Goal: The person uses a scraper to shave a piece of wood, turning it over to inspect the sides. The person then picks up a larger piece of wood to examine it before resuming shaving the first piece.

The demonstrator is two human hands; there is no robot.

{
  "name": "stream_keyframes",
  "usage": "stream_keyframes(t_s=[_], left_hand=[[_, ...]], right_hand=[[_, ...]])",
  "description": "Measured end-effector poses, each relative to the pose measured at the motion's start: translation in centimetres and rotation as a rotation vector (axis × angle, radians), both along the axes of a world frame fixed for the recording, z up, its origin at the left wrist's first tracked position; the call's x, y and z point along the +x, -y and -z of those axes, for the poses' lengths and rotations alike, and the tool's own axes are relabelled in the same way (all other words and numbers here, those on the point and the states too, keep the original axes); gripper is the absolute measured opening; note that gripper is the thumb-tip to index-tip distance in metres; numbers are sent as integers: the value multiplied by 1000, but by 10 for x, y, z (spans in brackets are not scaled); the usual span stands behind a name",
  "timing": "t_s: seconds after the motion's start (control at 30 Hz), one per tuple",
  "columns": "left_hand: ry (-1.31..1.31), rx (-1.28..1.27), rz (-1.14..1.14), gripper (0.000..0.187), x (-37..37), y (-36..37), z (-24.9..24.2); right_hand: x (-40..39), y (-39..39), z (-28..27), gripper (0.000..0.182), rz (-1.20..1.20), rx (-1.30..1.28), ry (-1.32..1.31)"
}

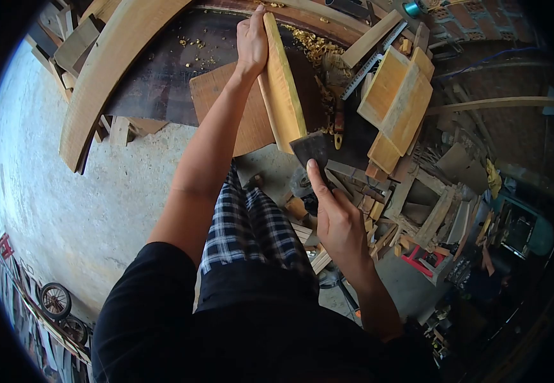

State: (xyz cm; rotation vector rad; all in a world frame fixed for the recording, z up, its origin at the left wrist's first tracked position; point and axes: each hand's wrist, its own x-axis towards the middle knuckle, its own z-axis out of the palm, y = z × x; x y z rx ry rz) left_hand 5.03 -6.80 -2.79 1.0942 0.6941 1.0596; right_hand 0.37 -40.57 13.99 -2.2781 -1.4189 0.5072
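A long yellowish wooden piece [280,89] lies tilted over the dark workbench [162,80], its near end sticking out past the edge. My left hand [252,43] grips its far end. Its near end meets the dark flat blade of a scraper [309,149]. My right hand [339,220] is closed round the scraper's handle, with the index finger stretched along the blade; the handle itself is mostly hidden. Beneath the piece, a flat brown board [226,108] rests on the bench.
A long curved plank [111,64] extends over the bench's left side. Yellow wood shavings [312,46] and a yellow-handled tool [339,124] lie right of the piece. Stacked yellow boards [395,102] stand further right. Wood scraps, a wooden frame [420,203] and a red stool [425,260] are at lower right.
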Motion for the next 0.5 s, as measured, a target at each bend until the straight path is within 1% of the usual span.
stream_keyframes(t_s=[0.07, 0.1, 0.13, 0.17, 0.23, 0.27, 0.3, 0.37, 0.4, 0.43, 0.5], left_hand=[[-16, 114, -38, 51, -3, 15, -24], [-11, 116, -34, 51, -3, 16, -25], [11, 70, 2, 54, -4, 14, -25], [32, 26, 36, 57, -4, 12, -25], [8, 58, 8, 55, -3, 11, -22], [-7, 50, 26, 55, -5, 10, -18], [-20, 41, 42, 55, -5, 8, -14], [-23, 33, 2, 56, -4, 15, -25], [-34, 30, -26, 57, -5, 15, -26], [-30, 68, -2, 57, -6, 13, -22], [-33, 19, 19, 57, -5, 12, -22]], right_hand=[[11, -23, 2, 71, -12, 12, 15], [19, -40, 1, 71, -22, 26, 36], [24, -60, -2, 70, -9, 62, -30], [24, -61, -2, 70, -8, 68, -25], [24, -63, 3, 70, -18, 39, 54], [18, -49, 1, 70, -9, -18, 80], [11, -33, -3, 70, -17, -21, 85], [1, -9, -8, 70, 3, -26, -33], [1, -10, -9, 71, 8, -42, -40], [3, -16, -10, 71, 8, -41, -40], [22, -44, -7, 71, -18, -4, -26]])
